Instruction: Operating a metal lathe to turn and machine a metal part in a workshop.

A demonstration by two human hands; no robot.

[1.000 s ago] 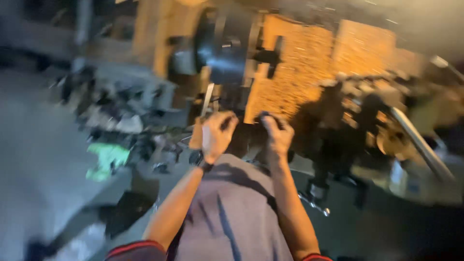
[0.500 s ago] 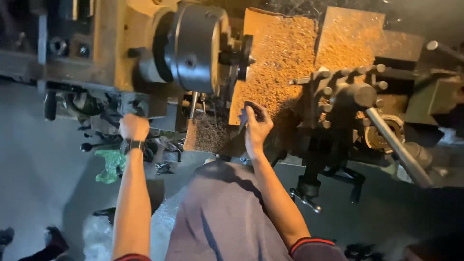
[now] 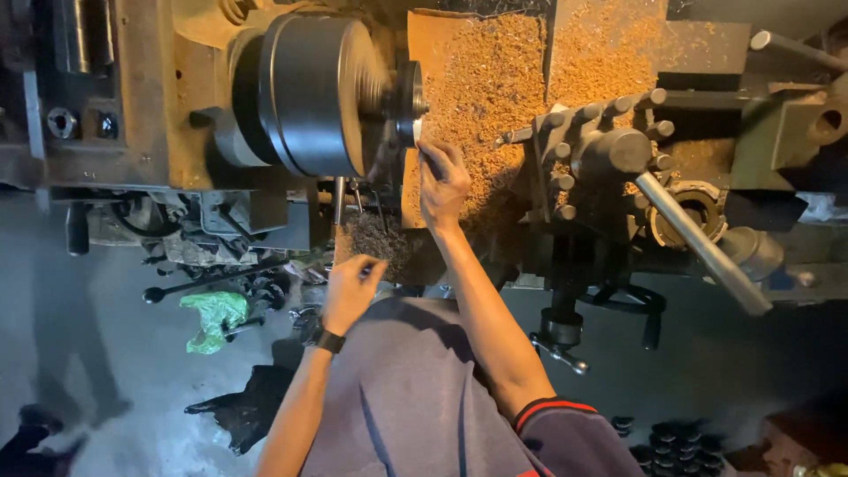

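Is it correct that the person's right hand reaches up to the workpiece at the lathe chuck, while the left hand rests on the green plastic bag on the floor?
Not quite. The head view shows the right hand at the workpiece by the chuck, but the left hand is not on the green plastic bag. It is closed near a thin lever below the chuck, apart from the bag.
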